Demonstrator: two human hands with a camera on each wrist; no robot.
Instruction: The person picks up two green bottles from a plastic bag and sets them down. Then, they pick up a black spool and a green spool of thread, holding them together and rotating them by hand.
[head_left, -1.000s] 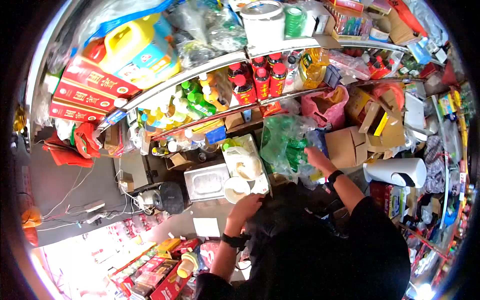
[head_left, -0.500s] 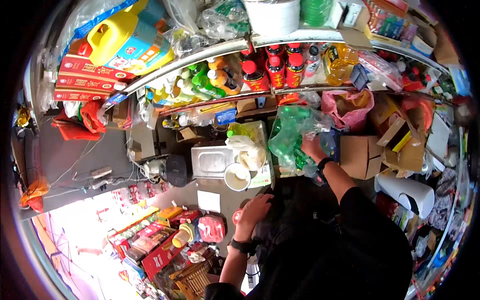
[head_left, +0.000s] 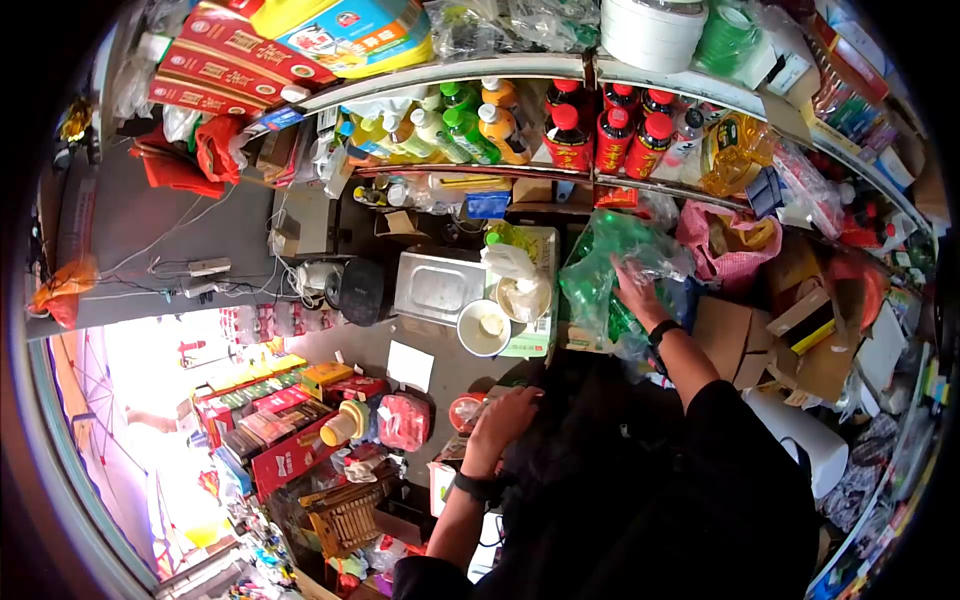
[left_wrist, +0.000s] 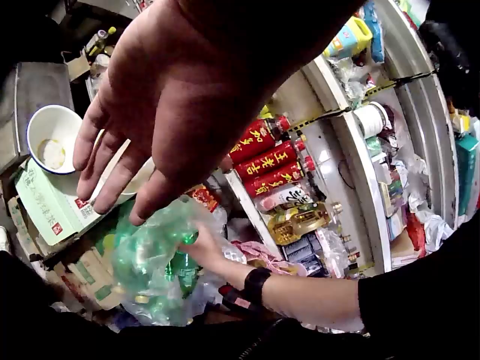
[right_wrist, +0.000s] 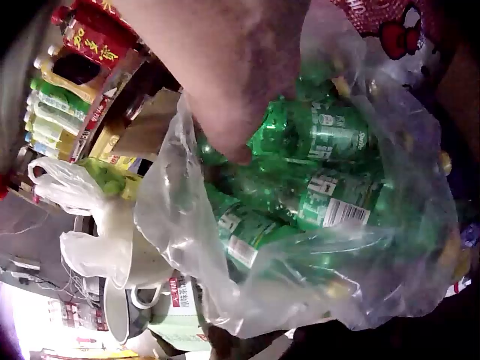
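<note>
The left hand (head_left: 505,415) has drawn back from the bowl (head_left: 484,328), fingers (left_wrist: 112,165) apart, straight and empty. The right hand (head_left: 634,290) stays on the bag (head_left: 590,285) of green bottles, beneath its fingers (right_wrist: 225,124); grip unclear

Only legible bit: yellow 王老吉 down the red bottles (left_wrist: 262,157) – the green bottles (right_wrist: 322,161) have labels too (just blurry).
</note>
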